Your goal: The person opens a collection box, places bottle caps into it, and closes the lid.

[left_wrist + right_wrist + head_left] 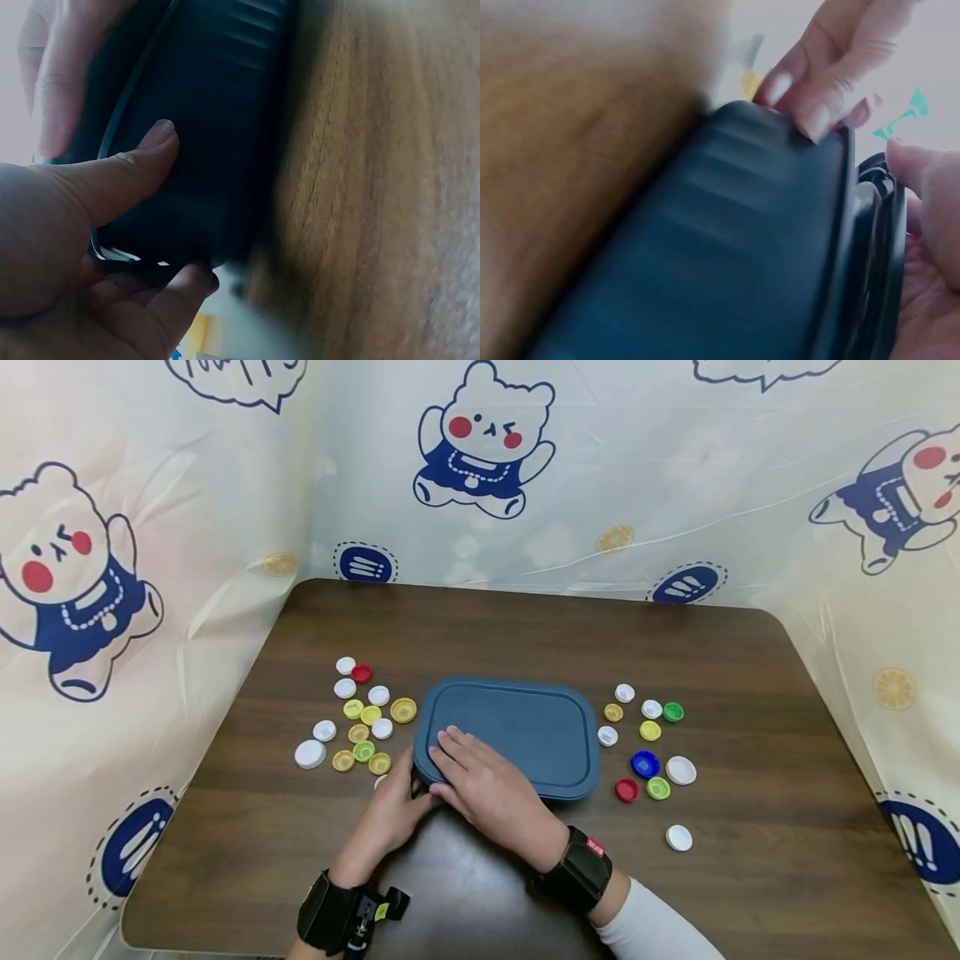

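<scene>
A blue-grey lidded box (525, 727) lies flat on the brown table. At its near left corner is my left hand (390, 814). In the left wrist view its thumb lies against the side of the box (214, 165), with the fingers bent round the corner. My right hand (495, 789) rests on the lid near that same corner, its fingers straight and close together. From the right wrist a narrow gap shows between the box (735, 217) and the lid's edge (887, 262). The inside of the box is hidden.
Several bottle caps in white, yellow, red and green (363, 751) lie left of the box. Right of it lie more caps, among them a blue one (646, 764) and a white one (678, 837). A bear-printed curtain (480, 552) surrounds the table (750, 902).
</scene>
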`<move>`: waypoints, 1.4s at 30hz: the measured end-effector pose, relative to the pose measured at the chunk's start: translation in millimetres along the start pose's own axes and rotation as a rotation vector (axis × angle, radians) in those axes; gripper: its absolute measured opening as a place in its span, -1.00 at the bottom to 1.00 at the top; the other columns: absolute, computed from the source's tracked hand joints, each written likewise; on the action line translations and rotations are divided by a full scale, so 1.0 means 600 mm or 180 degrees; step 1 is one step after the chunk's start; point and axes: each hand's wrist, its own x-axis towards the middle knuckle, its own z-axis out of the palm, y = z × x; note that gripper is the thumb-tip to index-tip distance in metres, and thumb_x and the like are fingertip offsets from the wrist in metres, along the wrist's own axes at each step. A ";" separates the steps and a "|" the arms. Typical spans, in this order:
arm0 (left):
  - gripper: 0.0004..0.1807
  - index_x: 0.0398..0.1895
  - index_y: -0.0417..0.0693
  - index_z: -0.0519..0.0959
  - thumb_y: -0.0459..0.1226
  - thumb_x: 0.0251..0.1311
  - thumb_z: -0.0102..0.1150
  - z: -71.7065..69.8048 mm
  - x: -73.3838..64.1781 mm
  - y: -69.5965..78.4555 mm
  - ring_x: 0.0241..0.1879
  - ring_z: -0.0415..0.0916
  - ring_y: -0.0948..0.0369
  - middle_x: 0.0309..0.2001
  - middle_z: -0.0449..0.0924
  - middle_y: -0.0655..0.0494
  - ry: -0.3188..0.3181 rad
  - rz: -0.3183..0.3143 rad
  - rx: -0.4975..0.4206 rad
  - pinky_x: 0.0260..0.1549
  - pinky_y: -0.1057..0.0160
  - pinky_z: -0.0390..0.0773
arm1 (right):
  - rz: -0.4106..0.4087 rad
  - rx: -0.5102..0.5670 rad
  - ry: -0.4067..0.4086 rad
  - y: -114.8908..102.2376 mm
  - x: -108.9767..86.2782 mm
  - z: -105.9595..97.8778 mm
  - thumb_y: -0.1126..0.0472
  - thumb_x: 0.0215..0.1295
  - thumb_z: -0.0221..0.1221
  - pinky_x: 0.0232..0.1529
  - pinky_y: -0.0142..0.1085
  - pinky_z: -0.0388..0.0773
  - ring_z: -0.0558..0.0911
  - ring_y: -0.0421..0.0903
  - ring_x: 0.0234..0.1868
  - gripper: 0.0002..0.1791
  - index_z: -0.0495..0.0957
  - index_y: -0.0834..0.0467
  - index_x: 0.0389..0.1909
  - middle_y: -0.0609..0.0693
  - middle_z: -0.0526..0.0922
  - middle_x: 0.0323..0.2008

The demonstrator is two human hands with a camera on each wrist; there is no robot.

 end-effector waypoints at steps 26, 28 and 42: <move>-0.49 0.44 -0.32 0.23 -0.29 0.52 -0.10 -0.005 0.034 0.034 0.29 0.43 -0.11 0.31 0.44 -0.28 0.0066 -0.0375 0.0364 0.23 -0.20 0.41 | 0.0300 0.0896 0.2160 0.032 -0.020 -0.134 -0.02 0.55 0.03 0.31 -0.12 0.45 0.62 0.12 0.20 -0.50 0.59 0.32 0.17 0.19 0.66 0.15; -0.50 0.42 -0.37 0.22 -0.34 0.48 -0.16 -0.002 0.035 0.034 0.29 0.43 -0.13 0.31 0.43 -0.31 0.0118 -0.0426 0.0397 0.22 -0.21 0.41 | 0.0343 0.0938 0.2326 0.038 -0.021 -0.141 -0.01 0.55 0.04 0.29 -0.17 0.47 0.64 0.13 0.16 -0.50 0.60 0.33 0.16 0.20 0.67 0.12; -0.44 0.42 -0.45 0.19 -0.37 0.40 -0.17 0.011 0.028 0.039 0.21 0.48 -0.20 0.25 0.46 -0.43 0.0331 -0.0609 0.0620 0.12 -0.25 0.47 | 0.2318 0.1827 0.3988 0.149 -0.065 -0.235 0.18 0.55 0.05 -0.13 -0.36 0.45 0.57 -0.11 -0.16 -0.70 0.66 0.29 -0.02 0.08 0.67 -0.13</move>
